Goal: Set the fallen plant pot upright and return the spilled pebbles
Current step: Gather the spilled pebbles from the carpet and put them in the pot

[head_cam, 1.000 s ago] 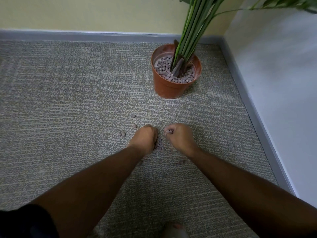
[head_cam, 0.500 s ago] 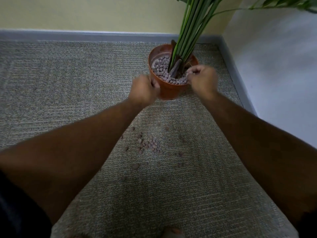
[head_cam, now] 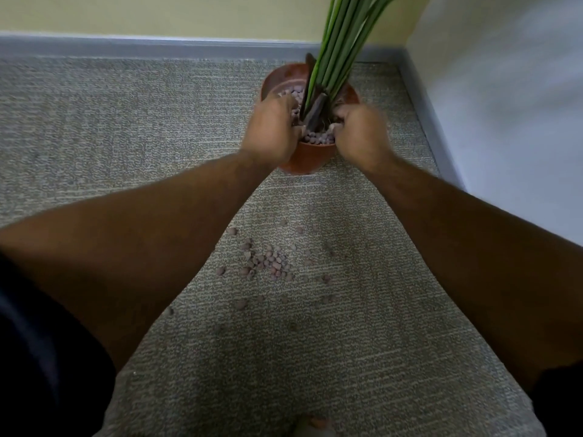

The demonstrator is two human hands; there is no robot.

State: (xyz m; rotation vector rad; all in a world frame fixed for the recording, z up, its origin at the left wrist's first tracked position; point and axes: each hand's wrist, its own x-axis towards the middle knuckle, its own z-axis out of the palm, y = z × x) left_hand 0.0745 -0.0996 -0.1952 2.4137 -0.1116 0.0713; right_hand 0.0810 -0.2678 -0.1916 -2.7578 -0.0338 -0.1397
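Note:
The terracotta plant pot (head_cam: 307, 159) stands upright on the carpet near the room's corner, with green stems (head_cam: 339, 42) rising from it and brown pebbles (head_cam: 317, 138) filling its top. My left hand (head_cam: 271, 130) is over the pot's left rim and my right hand (head_cam: 362, 134) over its right rim. Both have their fingers curled down onto the pebble surface around a handful of pebbles, and their palms are hidden. Spilled pebbles (head_cam: 268, 263) lie scattered on the carpet between my forearms.
Grey baseboard (head_cam: 157, 47) runs along the yellow back wall. A white wall (head_cam: 504, 105) with its own baseboard closes the right side next to the pot. A toe (head_cam: 312, 425) shows at the bottom edge. Carpet (head_cam: 110, 121) stretches to the left.
Both hands closed on pebbles on the carpet, lifted forward to the pot, and are now over its top. The view has moved closer to the pot.

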